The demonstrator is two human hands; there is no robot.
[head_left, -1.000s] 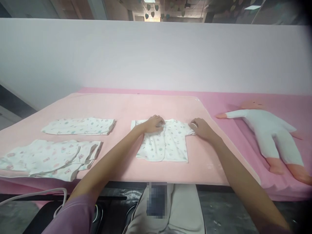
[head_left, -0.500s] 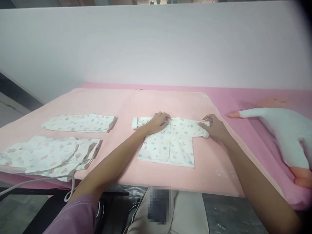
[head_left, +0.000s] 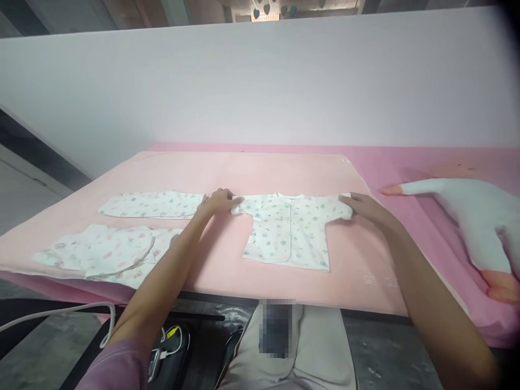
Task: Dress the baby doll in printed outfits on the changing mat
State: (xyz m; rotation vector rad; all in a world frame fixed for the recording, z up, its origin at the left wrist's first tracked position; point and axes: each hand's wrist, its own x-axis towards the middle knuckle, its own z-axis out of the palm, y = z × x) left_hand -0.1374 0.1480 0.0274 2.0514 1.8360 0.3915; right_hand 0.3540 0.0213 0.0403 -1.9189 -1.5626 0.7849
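A small white baby shirt [head_left: 290, 230] with a pale printed pattern lies front side up, its sleeves stretched out to both sides. My left hand [head_left: 221, 200] pinches the end of the left sleeve between thumb and fingers. At the opposite cuff, my right hand [head_left: 361, 206] grips the other sleeve, thumb on top. The shirt's body lies flat, with its neckline at the far side and its front opening running down the middle.
Left of the shirt lie a folded patterned garment [head_left: 150, 205] and, nearer, a pink-printed garment [head_left: 109, 249]. A white plush toy [head_left: 467, 211] rests at right. The pink mat [head_left: 264, 168] ends at a white panel [head_left: 260, 86]. A white cable [head_left: 60, 311] hangs at lower left.
My left hand has moved left from the collar to the sleeve end, and that sleeve is now spread out. My right hand stays at its cuff. The view has shifted slightly.
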